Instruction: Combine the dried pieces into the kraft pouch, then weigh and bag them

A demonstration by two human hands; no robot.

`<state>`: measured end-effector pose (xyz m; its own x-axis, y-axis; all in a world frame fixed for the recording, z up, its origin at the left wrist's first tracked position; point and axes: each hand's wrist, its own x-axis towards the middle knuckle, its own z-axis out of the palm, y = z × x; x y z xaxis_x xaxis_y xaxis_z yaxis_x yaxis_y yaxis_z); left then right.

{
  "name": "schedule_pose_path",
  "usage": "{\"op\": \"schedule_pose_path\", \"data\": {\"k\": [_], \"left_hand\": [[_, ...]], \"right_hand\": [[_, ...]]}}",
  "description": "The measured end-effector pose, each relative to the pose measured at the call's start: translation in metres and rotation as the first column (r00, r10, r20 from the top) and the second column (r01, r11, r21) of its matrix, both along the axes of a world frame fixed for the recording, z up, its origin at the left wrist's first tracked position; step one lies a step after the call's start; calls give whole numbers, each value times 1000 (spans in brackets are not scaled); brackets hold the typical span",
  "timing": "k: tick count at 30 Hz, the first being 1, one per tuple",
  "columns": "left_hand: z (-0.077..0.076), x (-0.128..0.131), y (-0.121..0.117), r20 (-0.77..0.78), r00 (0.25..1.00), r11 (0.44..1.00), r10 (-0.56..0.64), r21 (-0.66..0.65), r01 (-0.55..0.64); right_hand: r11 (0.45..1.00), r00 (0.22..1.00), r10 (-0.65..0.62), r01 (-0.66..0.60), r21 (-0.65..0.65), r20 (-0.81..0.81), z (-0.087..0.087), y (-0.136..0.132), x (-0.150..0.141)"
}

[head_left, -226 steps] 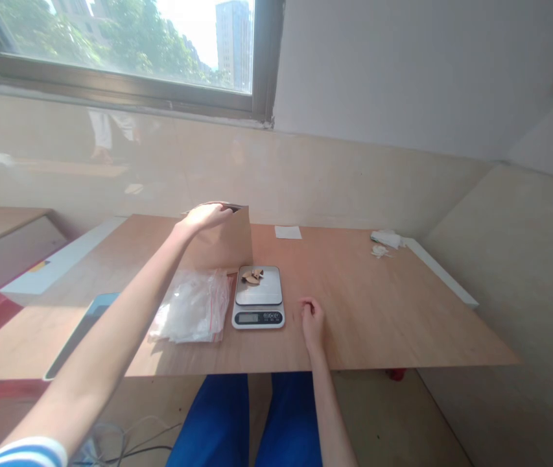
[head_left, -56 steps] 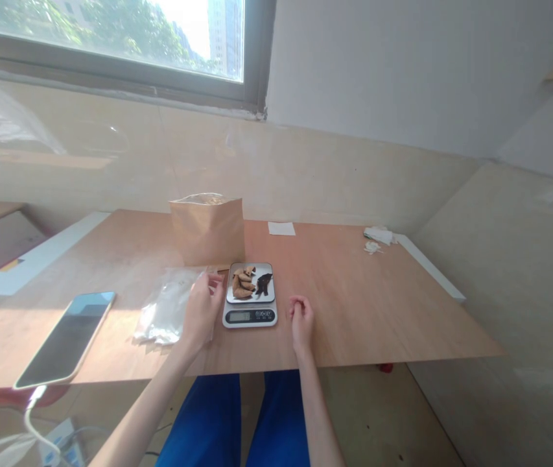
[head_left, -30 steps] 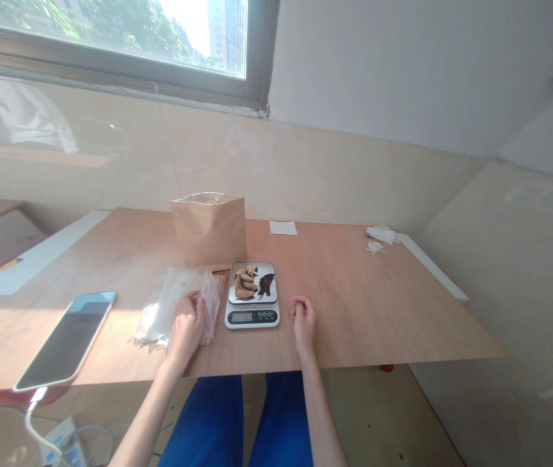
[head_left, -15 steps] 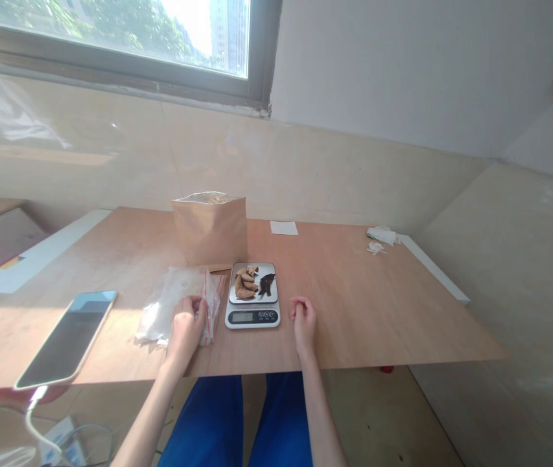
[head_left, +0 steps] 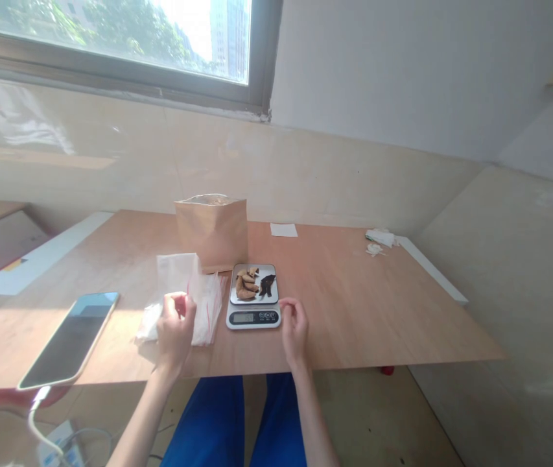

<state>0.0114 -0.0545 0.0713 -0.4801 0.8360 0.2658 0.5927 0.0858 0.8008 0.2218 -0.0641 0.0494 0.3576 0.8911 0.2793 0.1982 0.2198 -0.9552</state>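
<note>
My left hand (head_left: 174,327) pinches one clear zip bag (head_left: 177,274) and holds it upright above the pile of clear zip bags (head_left: 205,311) lying on the wooden table (head_left: 354,305). To the right of the pile stands a small digital scale (head_left: 255,301) with several tan pieces and a dark piece (head_left: 251,284) on its pan. My right hand (head_left: 294,326) hovers just right of the scale, its fingers loosely curled with nothing in them. Behind the scale stands an open brown paper pouch (head_left: 212,230).
A phone (head_left: 69,337) on a white cable lies at the table's left front edge. A white paper slip (head_left: 284,229) and crumpled white scraps (head_left: 379,240) lie at the back. A white board (head_left: 37,256) leans by the left side. A tiled wall runs behind.
My left hand went from the pouch's mouth to the bag pile and lifted one bag clear of it. More pieces lie on the scale than before. My right hand shifted slightly toward the scale.
</note>
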Motion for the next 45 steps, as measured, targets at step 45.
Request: {"op": "schedule_pose_path", "data": {"k": [45], "left_hand": [[41,25,8,163,977,988,-137,90,123]], "right_hand": [[991,991,122,-125,-50,-54,60,31,-8]]}}
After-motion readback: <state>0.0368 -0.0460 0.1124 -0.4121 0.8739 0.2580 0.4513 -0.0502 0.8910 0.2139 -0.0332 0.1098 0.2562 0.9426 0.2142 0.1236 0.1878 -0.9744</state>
